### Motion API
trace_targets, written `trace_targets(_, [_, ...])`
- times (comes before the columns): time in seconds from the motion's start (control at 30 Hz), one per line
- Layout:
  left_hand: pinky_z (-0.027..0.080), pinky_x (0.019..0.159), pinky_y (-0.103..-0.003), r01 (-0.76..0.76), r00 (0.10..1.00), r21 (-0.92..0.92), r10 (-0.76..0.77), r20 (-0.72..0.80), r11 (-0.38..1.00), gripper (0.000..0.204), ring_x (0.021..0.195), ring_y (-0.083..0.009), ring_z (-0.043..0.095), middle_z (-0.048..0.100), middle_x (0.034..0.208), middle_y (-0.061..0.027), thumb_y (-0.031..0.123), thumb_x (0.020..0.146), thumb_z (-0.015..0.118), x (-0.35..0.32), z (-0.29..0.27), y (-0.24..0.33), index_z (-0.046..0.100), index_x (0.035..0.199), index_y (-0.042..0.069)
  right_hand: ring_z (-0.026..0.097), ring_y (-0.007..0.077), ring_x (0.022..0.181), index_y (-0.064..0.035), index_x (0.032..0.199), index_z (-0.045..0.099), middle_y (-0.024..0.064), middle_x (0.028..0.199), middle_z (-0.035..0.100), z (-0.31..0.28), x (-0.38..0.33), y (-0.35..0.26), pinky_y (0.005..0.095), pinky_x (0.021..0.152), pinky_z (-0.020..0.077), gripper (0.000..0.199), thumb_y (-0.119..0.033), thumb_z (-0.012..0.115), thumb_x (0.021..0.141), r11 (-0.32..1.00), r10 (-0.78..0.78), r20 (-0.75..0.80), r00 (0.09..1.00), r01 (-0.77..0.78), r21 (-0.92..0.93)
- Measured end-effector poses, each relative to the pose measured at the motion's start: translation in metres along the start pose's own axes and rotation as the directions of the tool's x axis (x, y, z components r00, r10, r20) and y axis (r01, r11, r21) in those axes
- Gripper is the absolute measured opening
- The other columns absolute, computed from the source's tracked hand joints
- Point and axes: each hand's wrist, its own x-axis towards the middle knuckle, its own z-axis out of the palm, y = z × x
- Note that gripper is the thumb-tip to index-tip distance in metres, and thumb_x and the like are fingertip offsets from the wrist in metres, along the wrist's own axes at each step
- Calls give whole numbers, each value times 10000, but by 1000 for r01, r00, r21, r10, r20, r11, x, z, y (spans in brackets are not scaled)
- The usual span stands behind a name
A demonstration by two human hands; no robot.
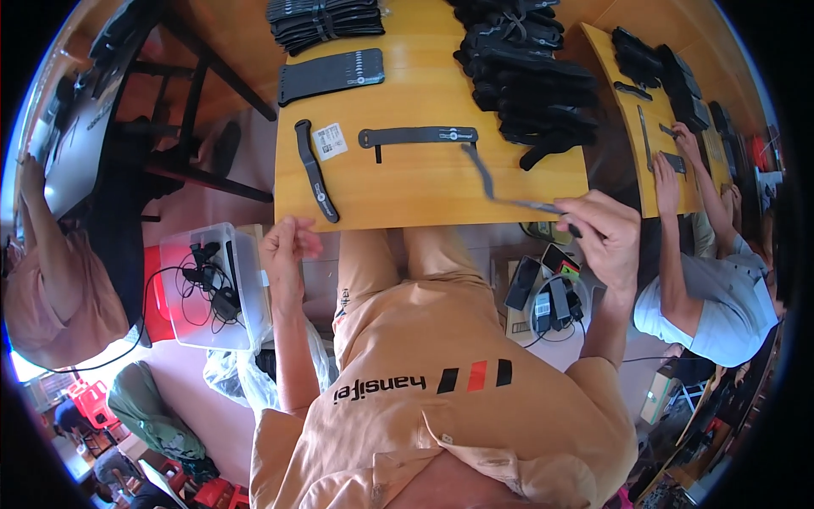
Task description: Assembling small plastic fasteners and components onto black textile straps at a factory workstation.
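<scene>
My right hand (604,236) is closed on one end of a dark strap (485,180) at the table's near right edge. The strap's free end bends up over the table, close to a black strap (415,136) lying flat with a short black tab under its left part. My left hand (291,246) is at the near left edge, fingers loosely curled and apart, with nothing visible in them. Beyond it lies another black strap (315,174) with a looped end, beside a small white printed label (331,141).
On the yellow table (381,191) sit a flat black sheet (331,76), a bundled black stack (326,24) and a heap of black straps (543,89). Clear bins of cables and adapters (212,288) stand below. People work at tables (649,170) on both sides.
</scene>
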Motion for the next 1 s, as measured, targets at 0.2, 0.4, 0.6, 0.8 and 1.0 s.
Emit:
trace_targets(0.2, [481,754,-268,-691,700,102,628,341,715,328,803,-167,630,638,943,-96,140,877,559,-32,111,69,543,1159,-28,622,180,636,35,833,663,109,747,634,55,16,-27,255,579,469,181,95,666,662,938,-134,213,968,55,341])
trace_targets(0.4, [418,553,-263,-210,740,121,77,668,970,210,610,-110,526,554,656,-59,184,868,594,-12,125,34,611,938,-14,598,78,676,31,947,626,54,788,605,83,9,4,209,575,486,187,117,575,789,773,135,263,955,-267,575])
trace_targets(0.6, [368,471,-221,-216,762,429,-123,636,877,237,502,-57,459,493,552,1,204,872,589,23,90,36,576,755,-2,624,111,692,39,998,616,69,835,594,106,6,61,226,606,530,211,121,521,829,645,440,239,866,-490,587])
trace_targets(0.8, [427,532,-205,-106,817,271,-72,572,957,199,581,-46,504,546,629,9,182,887,583,59,66,15,614,795,9,617,106,676,47,936,626,68,788,622,115,15,93,220,580,519,152,92,528,829,607,485,222,846,-509,611])
trace_targets(1.0, [451,543,-200,-36,951,252,-45,307,967,140,592,-63,547,570,632,-10,137,877,587,81,82,14,598,831,5,582,84,599,35,920,640,51,762,626,136,33,106,193,557,486,139,70,543,827,553,568,108,816,-476,684])
